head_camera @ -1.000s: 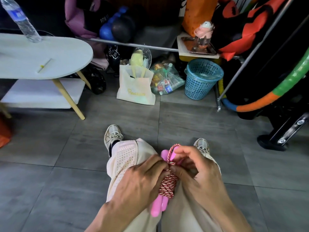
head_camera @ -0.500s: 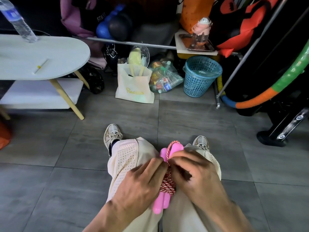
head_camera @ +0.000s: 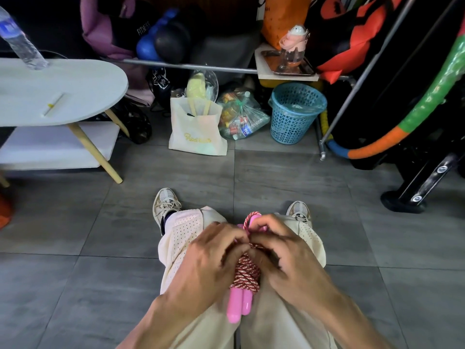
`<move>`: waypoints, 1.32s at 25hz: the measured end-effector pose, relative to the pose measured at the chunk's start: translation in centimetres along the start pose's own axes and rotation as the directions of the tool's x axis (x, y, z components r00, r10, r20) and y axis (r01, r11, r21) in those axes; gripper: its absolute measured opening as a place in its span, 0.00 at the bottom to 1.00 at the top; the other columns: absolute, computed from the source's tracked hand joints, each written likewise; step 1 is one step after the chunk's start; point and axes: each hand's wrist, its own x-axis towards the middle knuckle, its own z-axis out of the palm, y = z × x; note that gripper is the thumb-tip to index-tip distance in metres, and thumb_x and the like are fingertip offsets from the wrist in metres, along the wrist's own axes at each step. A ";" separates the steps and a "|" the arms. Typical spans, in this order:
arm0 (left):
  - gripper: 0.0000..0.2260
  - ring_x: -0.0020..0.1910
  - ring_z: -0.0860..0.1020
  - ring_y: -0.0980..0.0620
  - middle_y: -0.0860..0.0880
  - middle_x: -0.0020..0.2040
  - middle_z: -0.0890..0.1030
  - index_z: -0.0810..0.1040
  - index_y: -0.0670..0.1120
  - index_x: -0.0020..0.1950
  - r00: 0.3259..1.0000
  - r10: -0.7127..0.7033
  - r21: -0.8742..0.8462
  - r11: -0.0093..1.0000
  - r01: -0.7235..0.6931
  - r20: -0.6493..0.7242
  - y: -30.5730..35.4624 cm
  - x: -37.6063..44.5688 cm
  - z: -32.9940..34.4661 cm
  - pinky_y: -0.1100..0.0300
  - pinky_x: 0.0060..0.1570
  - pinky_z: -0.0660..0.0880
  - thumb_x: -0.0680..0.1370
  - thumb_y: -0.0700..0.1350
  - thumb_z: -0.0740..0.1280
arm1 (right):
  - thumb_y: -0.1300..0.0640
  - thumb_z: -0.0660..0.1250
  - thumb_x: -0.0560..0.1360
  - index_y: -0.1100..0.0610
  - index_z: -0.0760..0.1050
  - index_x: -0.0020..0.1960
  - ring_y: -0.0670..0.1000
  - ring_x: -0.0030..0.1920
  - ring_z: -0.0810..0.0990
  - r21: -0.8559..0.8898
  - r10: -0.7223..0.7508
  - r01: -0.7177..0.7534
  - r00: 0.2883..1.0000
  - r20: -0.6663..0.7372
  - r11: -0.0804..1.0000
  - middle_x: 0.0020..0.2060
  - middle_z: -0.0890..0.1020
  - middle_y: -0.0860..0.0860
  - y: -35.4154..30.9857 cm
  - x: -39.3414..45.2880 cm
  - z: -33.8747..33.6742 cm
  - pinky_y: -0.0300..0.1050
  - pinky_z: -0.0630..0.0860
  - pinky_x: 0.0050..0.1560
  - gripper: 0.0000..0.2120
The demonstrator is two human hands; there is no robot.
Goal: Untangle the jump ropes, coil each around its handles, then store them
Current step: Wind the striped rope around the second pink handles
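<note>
Right hand (head_camera: 284, 250) shifted up since earlier frame, pinching rope loop (head_camera: 251, 217); left hand (head_camera: 211, 258) grips coil (head_camera: 245, 274) on pink handles (head_camera: 237, 307) over lap. Cord soft, light, springy; hold wrapped middle.

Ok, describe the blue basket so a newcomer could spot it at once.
Start at the white oval table on the left and scan right along the back of the floor, past the cream tote bag and the clear bag of bottles. The blue basket stands next: a round perforated plastic bin, the only rigid open-topped container in that row.
</note>
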 end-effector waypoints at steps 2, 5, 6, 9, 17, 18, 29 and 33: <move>0.06 0.38 0.77 0.59 0.58 0.39 0.78 0.77 0.55 0.46 0.981 -0.192 -0.143 0.971 0.190 -0.006 0.1 0.4 -0.3 0.71 0.40 0.71 0.74 0.45 0.71 | 0.56 0.66 0.78 0.54 0.81 0.50 0.44 0.55 0.77 0.056 0.039 -0.041 0.999 0.032 0.998 0.52 0.74 0.39 0.2 0.4 -0.1 0.37 0.72 0.55 0.06; 0.11 0.36 0.78 0.57 0.58 0.39 0.80 0.79 0.55 0.45 0.981 -0.189 -0.220 0.956 0.193 0.038 0.1 0.7 -1.0 0.69 0.39 0.73 0.71 0.39 0.74 | 0.60 0.67 0.77 0.56 0.81 0.48 0.46 0.57 0.78 0.150 0.102 -0.108 0.994 0.050 0.983 0.53 0.75 0.41 0.2 0.9 -0.1 0.39 0.73 0.56 0.04; 0.13 0.37 0.79 0.57 0.58 0.40 0.81 0.79 0.54 0.46 0.984 -0.172 -0.244 0.953 0.180 0.054 0.0 0.7 -1.2 0.68 0.40 0.75 0.71 0.37 0.74 | 0.60 0.68 0.77 0.56 0.81 0.48 0.45 0.58 0.78 0.168 0.116 -0.121 0.992 0.043 0.978 0.53 0.76 0.42 0.2 1.0 -0.1 0.39 0.73 0.57 0.03; 0.15 0.38 0.80 0.55 0.56 0.40 0.81 0.79 0.55 0.44 0.979 -0.202 -0.204 0.958 0.199 0.010 0.0 0.4 -1.2 0.64 0.40 0.76 0.70 0.34 0.74 | 0.61 0.69 0.76 0.56 0.81 0.46 0.46 0.57 0.78 0.195 0.133 -0.136 0.991 0.029 0.971 0.52 0.77 0.42 0.2 1.1 0.1 0.38 0.73 0.56 0.03; 0.13 0.32 0.71 0.49 0.46 0.34 0.75 0.67 0.54 0.40 0.941 -0.220 -0.197 0.941 0.275 0.258 0.2 2.0 -1.9 0.52 0.33 0.70 0.73 0.37 0.66 | 0.65 0.77 0.68 0.54 0.77 0.38 0.49 0.45 0.82 0.330 0.191 -0.127 0.967 -0.168 0.936 0.48 0.82 0.44 -0.2 0.2 0.4 0.46 0.79 0.45 0.10; 0.13 0.32 0.70 0.48 0.44 0.35 0.75 0.67 0.54 0.40 0.926 -0.226 -0.200 0.935 0.293 0.301 0.2 2.4 -2.0 0.53 0.33 0.69 0.73 0.37 0.65 | 0.65 0.76 0.69 0.55 0.78 0.39 0.48 0.46 0.82 0.288 0.148 -0.090 0.971 -0.186 0.953 0.48 0.81 0.43 -0.1 0.1 0.4 0.47 0.78 0.46 0.09; 0.12 0.29 0.68 0.61 0.57 0.31 0.75 0.71 0.45 0.42 0.843 -0.237 -0.263 0.879 0.398 0.482 0.4 4.4 -2.3 0.69 0.31 0.65 0.73 0.29 0.68 | 0.53 0.64 0.74 0.56 0.76 0.37 0.53 0.32 0.79 -0.547 -0.149 -0.014 0.956 -0.252 0.837 0.41 0.81 0.50 -1.7 -0.6 1.4 0.46 0.74 0.25 0.10; 0.09 0.32 0.73 0.60 0.56 0.36 0.78 0.76 0.49 0.45 0.896 -0.252 -0.255 0.899 0.356 0.365 0.5 3.3 -1.4 0.68 0.35 0.68 0.74 0.35 0.69 | 0.53 0.60 0.76 0.57 0.74 0.40 0.49 0.33 0.77 -0.478 -0.047 -0.077 0.969 -0.243 0.875 0.42 0.78 0.49 -2.0 -0.2 0.4 0.46 0.73 0.31 0.10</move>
